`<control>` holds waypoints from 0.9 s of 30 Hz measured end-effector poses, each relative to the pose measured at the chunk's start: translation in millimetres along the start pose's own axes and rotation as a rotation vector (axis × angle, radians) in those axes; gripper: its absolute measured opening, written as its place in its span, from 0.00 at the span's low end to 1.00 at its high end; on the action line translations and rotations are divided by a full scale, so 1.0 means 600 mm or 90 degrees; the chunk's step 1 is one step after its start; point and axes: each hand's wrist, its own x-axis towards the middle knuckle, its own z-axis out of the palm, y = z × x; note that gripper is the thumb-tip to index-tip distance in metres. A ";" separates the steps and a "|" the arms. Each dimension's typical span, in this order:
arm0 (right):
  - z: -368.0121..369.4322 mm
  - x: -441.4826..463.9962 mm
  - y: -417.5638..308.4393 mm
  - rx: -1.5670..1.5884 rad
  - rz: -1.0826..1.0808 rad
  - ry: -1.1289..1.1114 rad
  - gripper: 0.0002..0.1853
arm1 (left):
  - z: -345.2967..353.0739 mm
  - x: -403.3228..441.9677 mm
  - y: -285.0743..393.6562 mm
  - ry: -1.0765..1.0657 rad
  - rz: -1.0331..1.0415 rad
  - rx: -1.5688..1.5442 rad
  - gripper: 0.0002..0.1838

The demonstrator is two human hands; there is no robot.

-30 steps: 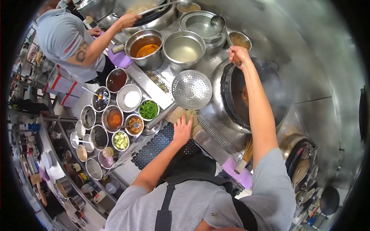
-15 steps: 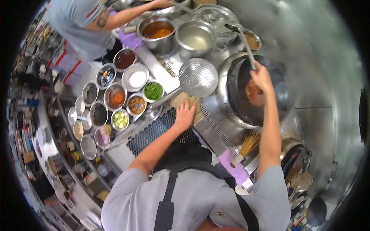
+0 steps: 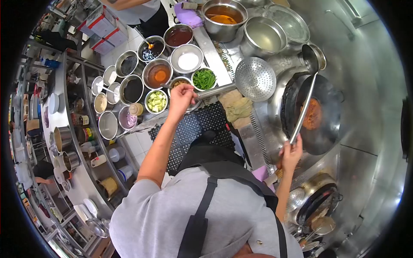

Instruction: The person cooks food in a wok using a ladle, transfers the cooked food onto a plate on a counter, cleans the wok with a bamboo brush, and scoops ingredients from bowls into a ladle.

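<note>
My right hand [image 3: 291, 152] is closed round the handle of a long metal ladle [image 3: 306, 107]. The handle crosses a dark wok [image 3: 330, 131], and the ladle's bowl lies over a small metal container [image 3: 320, 55] beyond the rim. Reddish-orange food [image 3: 312, 115] sits in the wok. My left hand [image 3: 181, 102] hovers at the near edge of the ingredient bowls, fingers pinched together; what they hold, if anything, I cannot make out. Close to its fingertips is the handle end of a perforated skimmer [image 3: 255, 79]. A bowl of brown pieces [image 3: 179, 81] is partly hidden behind that hand.
Bowls of chopped greens [image 3: 204, 79], pale green chunks [image 3: 156, 101] and white powder [image 3: 188, 61] stand left. Pots of orange liquid [image 3: 223, 19] and cloudy liquid [image 3: 265, 36] stand behind. A folded cloth [image 3: 235, 107] lies by the stove. Another person [image 3: 140, 10] stands at the top.
My left hand has left the cloth and moved left to the bowls, its fingers closing. My right hand has drawn back towards me with the ladle. The view has shifted.
</note>
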 end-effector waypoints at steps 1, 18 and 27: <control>0.012 -0.002 -0.024 0.044 0.049 -0.034 0.28 | -0.004 0.001 0.010 -0.003 -0.019 -0.004 0.08; 0.102 -0.041 -0.182 0.178 0.269 -0.408 0.29 | -0.011 0.108 -0.069 0.060 -0.110 -0.217 0.09; 0.343 0.019 -0.102 -0.200 -0.024 -0.514 0.27 | 0.000 0.213 -0.105 0.243 -0.171 -0.322 0.06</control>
